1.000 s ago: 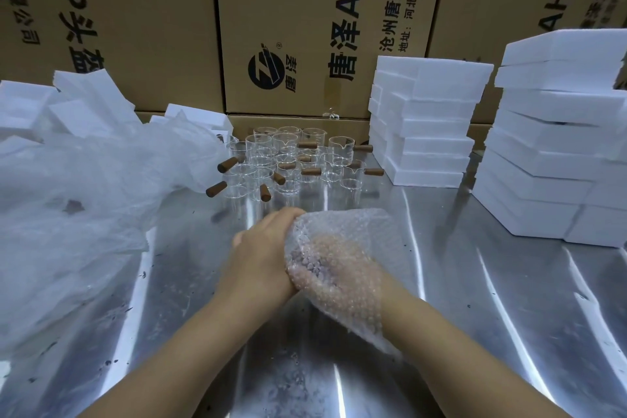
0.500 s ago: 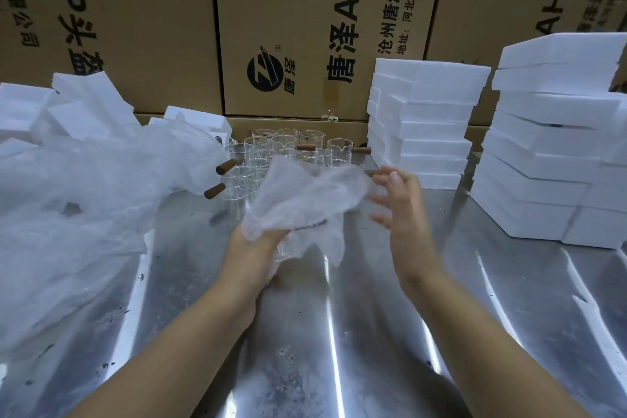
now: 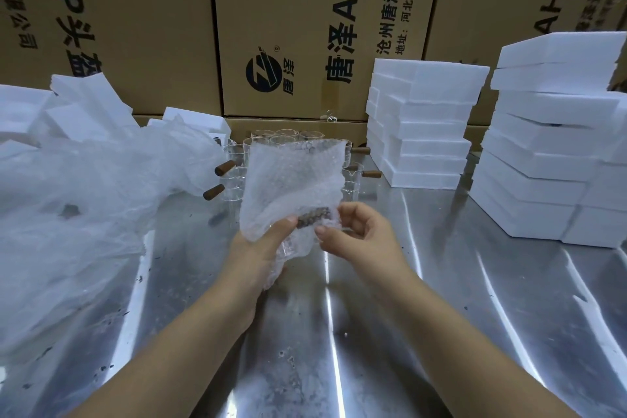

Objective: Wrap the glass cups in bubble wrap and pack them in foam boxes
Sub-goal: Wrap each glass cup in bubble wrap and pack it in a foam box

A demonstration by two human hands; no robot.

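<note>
Two hands hold one glass cup (image 3: pixel 297 243) swathed in a sheet of cloudy bubble wrap (image 3: pixel 291 176) above the steel counter (image 3: pixel 373 332), in front of the unwrapped cups (image 3: pixel 235 153). The left hand (image 3: pixel 261 248) grips the bundle from below with fingers clenched round it, and the right hand (image 3: pixel 359 237) pinches the wrap's right edge between thumb and curled fingers. The cup's brown wooden handle (image 3: pixel 314 217) shows through the film, lying almost level and pointing right, while the sheet's loose long end stands upright.

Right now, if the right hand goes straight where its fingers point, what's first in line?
The bubble wrap held by the left hand, over the cup's brown handle; may already touch, depth unclear.
</note>
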